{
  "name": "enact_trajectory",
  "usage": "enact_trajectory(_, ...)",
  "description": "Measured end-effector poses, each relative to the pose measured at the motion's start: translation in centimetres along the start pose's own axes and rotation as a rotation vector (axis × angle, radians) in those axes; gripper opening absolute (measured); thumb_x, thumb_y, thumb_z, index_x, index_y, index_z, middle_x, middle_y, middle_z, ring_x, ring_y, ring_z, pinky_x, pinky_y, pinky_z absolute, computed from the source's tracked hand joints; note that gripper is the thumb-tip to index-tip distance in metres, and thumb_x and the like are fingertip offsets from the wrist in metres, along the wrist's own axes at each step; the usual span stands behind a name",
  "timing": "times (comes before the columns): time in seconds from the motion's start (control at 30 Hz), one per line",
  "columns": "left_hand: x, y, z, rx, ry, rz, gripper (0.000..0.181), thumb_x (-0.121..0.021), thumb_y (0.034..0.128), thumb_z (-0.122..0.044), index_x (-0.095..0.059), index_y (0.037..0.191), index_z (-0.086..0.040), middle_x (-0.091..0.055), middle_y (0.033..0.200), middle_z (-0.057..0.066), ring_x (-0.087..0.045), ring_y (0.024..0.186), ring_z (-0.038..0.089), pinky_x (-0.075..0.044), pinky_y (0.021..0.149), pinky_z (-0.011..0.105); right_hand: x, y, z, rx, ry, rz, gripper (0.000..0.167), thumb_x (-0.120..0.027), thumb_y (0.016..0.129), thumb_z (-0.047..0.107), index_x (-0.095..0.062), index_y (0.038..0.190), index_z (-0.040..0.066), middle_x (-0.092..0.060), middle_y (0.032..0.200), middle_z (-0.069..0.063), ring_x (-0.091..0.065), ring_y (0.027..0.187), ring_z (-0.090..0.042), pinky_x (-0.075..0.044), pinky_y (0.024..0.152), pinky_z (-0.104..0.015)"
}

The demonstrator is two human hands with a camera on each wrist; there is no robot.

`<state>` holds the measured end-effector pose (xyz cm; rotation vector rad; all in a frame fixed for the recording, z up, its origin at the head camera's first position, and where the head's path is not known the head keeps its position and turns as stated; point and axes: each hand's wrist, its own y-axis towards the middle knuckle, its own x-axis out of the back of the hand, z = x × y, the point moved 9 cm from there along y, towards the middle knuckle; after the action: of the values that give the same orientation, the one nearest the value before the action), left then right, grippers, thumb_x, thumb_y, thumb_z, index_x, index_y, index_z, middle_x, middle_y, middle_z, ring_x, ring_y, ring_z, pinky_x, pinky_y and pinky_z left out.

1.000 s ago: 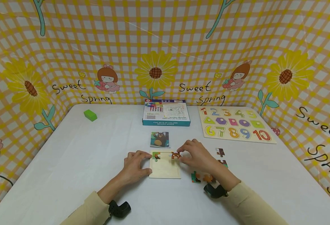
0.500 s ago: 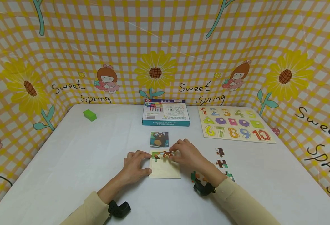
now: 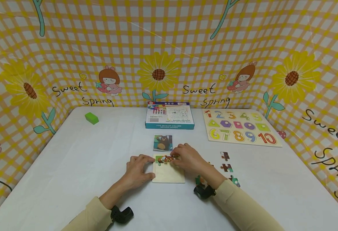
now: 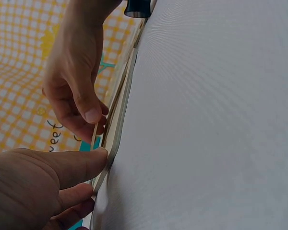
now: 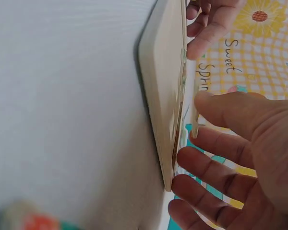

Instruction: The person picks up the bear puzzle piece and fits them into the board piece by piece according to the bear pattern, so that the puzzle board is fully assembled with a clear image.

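In the head view a pale wooden board [image 3: 169,175] lies flat, with a green and brown puzzle piece [image 3: 158,158] at its upper left. My left hand [image 3: 138,171] rests its thumb and index fingertip along the board's left edge, fingers spread. Over the board's top part, my right hand [image 3: 190,158] pinches a bear-face puzzle piece [image 3: 168,159] between thumb and index finger. The right wrist view shows the pinched piece [image 5: 196,112] slightly off the board [image 5: 158,62], edge-on. Whether it touches the other piece cannot be told.
Behind the board lies a bear picture card [image 3: 163,142], then a blue-white box [image 3: 169,117]. A number board [image 3: 242,128] sits back right, a green block [image 3: 92,118] back left. Loose puzzle pieces [image 3: 226,167] lie at the right, some partly under the right forearm.
My right hand has moved left over the board with the bear-face piece, close to the piece at the upper left. The left hand has stayed at the board's edge.
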<state>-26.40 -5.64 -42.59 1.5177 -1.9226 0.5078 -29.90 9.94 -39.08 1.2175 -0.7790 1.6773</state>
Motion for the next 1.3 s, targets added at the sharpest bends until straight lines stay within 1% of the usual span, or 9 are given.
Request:
enact_trajectory(0.13, 0.0, 0.0, 0.0, 0.001, -0.003, 0.002, 0.042, -0.075, 0.0739, -0.014, -0.063, 0.114, -0.01, -0.055, 0.123, 0.008, -0.035, 0.115, 0.031, -0.022, 0.094, 0.054, -0.2, 0.2, -0.1, -0.002, -0.002, 0.006, 0.026, -0.074, 0.079, 0.028, -0.071, 0.101, 0.014, -0.062, 0.094, 0.0, -0.048, 0.088, -0.016, -0.042, 0.079, -0.032)
enact_trajectory(0.57, 0.0, 0.0, 0.0, -0.001, -0.001, 0.01, 0.042, -0.075, 0.0745, -0.014, -0.063, 0.115, -0.01, -0.055, 0.123, 0.008, -0.036, 0.115, 0.032, -0.022, 0.094, 0.054, -0.6, 0.2, -0.1, 0.043, 0.012, -0.017, 0.024, -0.073, 0.08, 0.028, -0.071, 0.101, 0.016, -0.061, 0.089, 0.001, -0.046, 0.086, -0.015, -0.04, 0.076, -0.03)
enact_trajectory(0.93, 0.1, 0.1, -0.4, 0.012, 0.046, 0.013, 0.041, -0.074, 0.0751, -0.016, -0.064, 0.114, -0.01, -0.055, 0.122, 0.01, -0.037, 0.112, 0.032, -0.024, 0.093, 0.054, -0.7, 0.2, -0.2, 0.047, 0.01, -0.011, 0.024, -0.073, 0.081, 0.028, -0.071, 0.102, 0.017, -0.06, 0.089, 0.0, -0.046, 0.086, -0.015, -0.04, 0.074, -0.03)
enact_trajectory(1.07, 0.3, 0.3, -0.6, 0.023, 0.035, 0.003, 0.039, -0.073, 0.0759, -0.016, -0.064, 0.114, -0.009, -0.056, 0.12, 0.012, -0.038, 0.112, 0.032, -0.025, 0.093, 0.054, -0.7, 0.2, -0.3, 0.048, 0.014, -0.011, 0.024, -0.073, 0.081, 0.028, -0.071, 0.102, 0.017, -0.06, 0.089, 0.0, -0.045, 0.086, -0.015, -0.04, 0.074, -0.029)
enact_trajectory(1.2, 0.5, 0.9, -0.7, 0.033, 0.007, -0.021, 0.038, -0.072, 0.0768, -0.015, -0.065, 0.114, -0.008, -0.057, 0.119, 0.013, -0.039, 0.111, 0.031, -0.026, 0.094, 0.053, -0.6, 0.1, -0.2, 0.062, 0.011, -0.022, 0.024, -0.073, 0.081, 0.028, -0.071, 0.102, 0.017, -0.06, 0.089, 0.0, -0.045, 0.085, -0.014, -0.039, 0.074, -0.029)
enact_trajectory(1.3, 0.5, 1.3, -1.0, 0.027, -0.009, -0.041, 0.038, -0.072, 0.0769, -0.014, -0.066, 0.114, -0.008, -0.058, 0.116, 0.013, -0.04, 0.11, 0.03, -0.027, 0.093, 0.052, -0.5, 0.1, -0.2, 0.078, 0.008, -0.034, 0.024, -0.072, 0.081, 0.028, -0.071, 0.102, 0.017, -0.06, 0.089, 0.001, -0.045, 0.085, -0.014, -0.039, 0.073, -0.029)
